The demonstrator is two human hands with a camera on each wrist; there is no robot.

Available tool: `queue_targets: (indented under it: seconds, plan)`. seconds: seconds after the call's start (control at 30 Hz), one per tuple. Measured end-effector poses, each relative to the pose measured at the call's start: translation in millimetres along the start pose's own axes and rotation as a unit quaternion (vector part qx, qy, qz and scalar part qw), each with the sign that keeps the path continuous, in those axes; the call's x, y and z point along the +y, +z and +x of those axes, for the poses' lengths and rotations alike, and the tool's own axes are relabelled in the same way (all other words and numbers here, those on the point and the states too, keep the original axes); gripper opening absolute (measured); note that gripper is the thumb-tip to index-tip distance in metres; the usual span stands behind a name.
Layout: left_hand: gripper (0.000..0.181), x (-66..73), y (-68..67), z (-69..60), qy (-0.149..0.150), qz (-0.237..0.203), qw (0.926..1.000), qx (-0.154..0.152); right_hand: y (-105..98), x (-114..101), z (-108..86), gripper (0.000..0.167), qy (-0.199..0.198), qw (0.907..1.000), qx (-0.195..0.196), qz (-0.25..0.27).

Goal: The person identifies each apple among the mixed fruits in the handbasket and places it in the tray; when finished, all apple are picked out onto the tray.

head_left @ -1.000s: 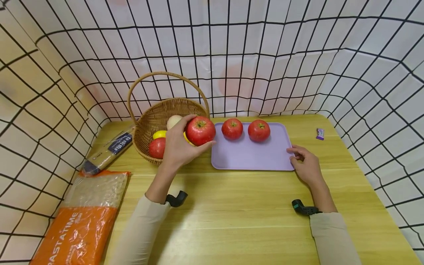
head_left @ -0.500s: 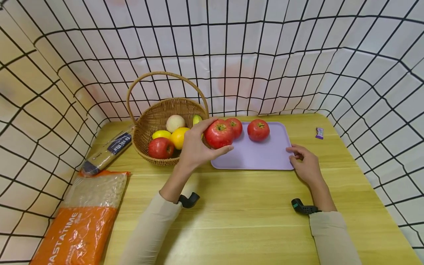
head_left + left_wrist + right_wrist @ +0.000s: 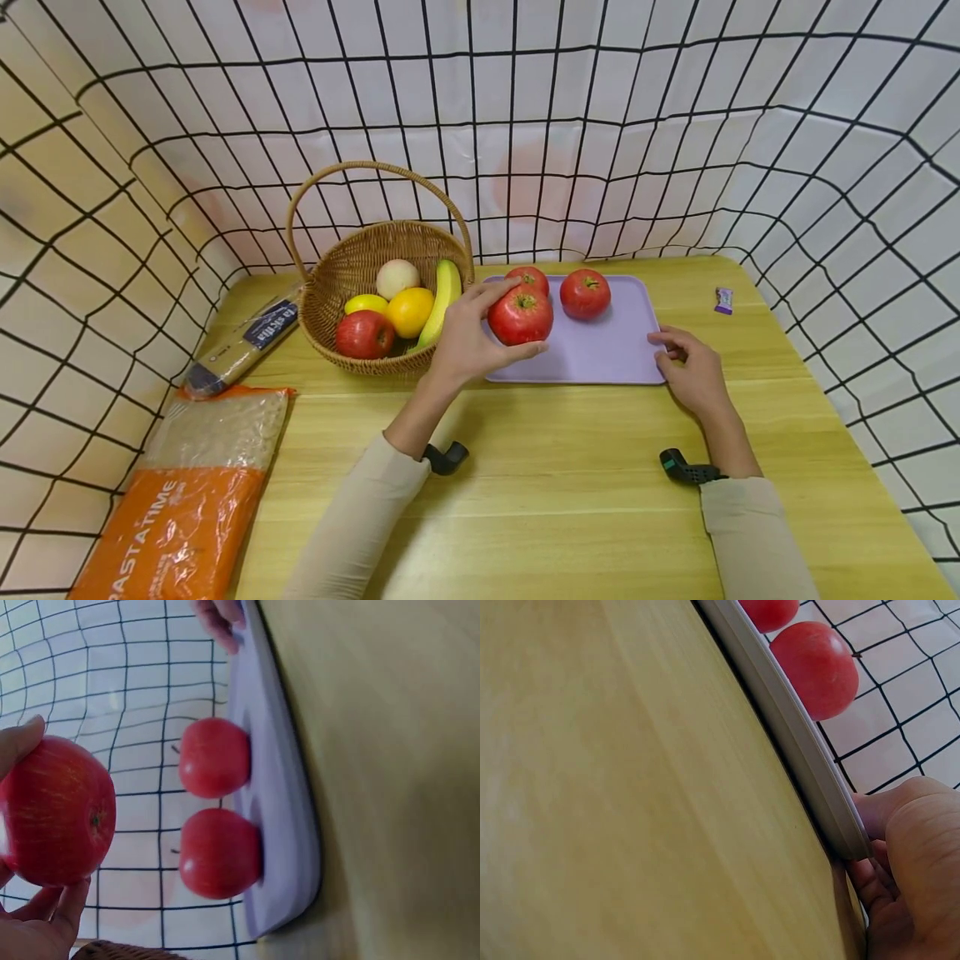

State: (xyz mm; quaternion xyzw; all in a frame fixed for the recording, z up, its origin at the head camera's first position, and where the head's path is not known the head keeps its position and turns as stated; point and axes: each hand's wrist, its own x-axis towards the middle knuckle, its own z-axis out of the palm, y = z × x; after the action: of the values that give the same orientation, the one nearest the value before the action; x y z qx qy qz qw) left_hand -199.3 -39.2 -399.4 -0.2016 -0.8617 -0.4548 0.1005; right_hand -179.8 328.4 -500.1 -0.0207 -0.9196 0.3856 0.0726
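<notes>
My left hand holds a red apple between thumb and fingers, above the left part of a lilac tray. In the left wrist view the held apple is apart from the tray. Two more red apples sit on the tray: one near the middle of its back edge, the other partly hidden behind the held one. At the tray's right end, my right hand pinches the rim; in the right wrist view its thumb and fingers are at the tray's corner.
Left of the tray stands a wicker basket with a banana, an orange, a lemon, a red apple and a pale round fruit. Pasta packets lie far left; a small purple wrapped sweet lies right.
My left hand has carried the apple rightward from in front of the basket to above the tray, uncovering the banana and orange. The right hand stays at the tray's rim.
</notes>
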Motion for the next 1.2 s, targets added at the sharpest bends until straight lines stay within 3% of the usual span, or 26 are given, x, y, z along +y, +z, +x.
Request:
queue_targets:
  seconds: [0.3, 0.53, 1.2]
  plan:
    - [0.087, -8.1, 17.2, -0.7, -0.043, 0.018, 0.9987, -0.022, 0.9, 0.1, 0.3, 0.030, -0.002, 1.0000, 0.002, 0.000]
    - [0.090, -15.9, 28.7, -0.8, -0.059, 0.018, 0.9971, -0.044, 0.1, -2.1, -0.1, 0.030, 0.001, 1.0000, -0.005, 0.003]
    - [0.092, -38.8, 43.6, 0.1, -0.103, 0.034, 0.9892, -0.098, -0.4, -4.2, -0.8, 0.030, 0.001, 1.0000, -0.001, 0.003]
